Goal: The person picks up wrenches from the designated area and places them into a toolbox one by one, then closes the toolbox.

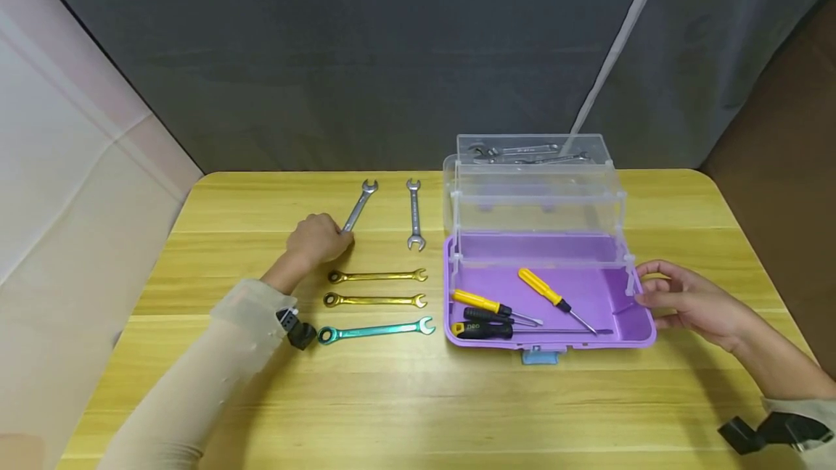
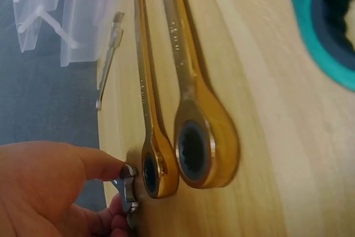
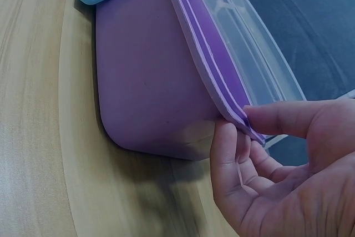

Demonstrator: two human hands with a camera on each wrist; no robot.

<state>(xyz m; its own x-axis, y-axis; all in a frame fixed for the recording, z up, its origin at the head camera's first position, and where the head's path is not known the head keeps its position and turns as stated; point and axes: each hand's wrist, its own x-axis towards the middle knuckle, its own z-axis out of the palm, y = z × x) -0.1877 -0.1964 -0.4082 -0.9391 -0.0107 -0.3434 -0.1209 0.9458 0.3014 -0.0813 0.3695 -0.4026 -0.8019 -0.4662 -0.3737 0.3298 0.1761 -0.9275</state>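
My left hand (image 1: 320,239) pinches the lower end of a silver open-end wrench (image 1: 361,207), whose far jaw points up toward the back of the table. In the left wrist view, thumb and fingers close around the wrench's near end (image 2: 129,188). My right hand (image 1: 695,303) grips the right rim of a purple toolbox (image 1: 643,332), thumb on top and fingers beneath in the right wrist view. Screwdrivers lie in the box, among them a yellow-handled one (image 1: 538,287). Its clear tiered trays (image 1: 538,212) stand raised, with silver wrenches (image 1: 522,151) in the top one.
Another silver wrench (image 1: 414,215) lies upright in view, left of the box. Nearer the front are two gold ratchet wrenches (image 1: 379,276) and a teal one (image 1: 375,330), side by side. A blue latch (image 1: 540,357) juts from the box front. A dark curtain (image 1: 326,56) hangs behind the table.
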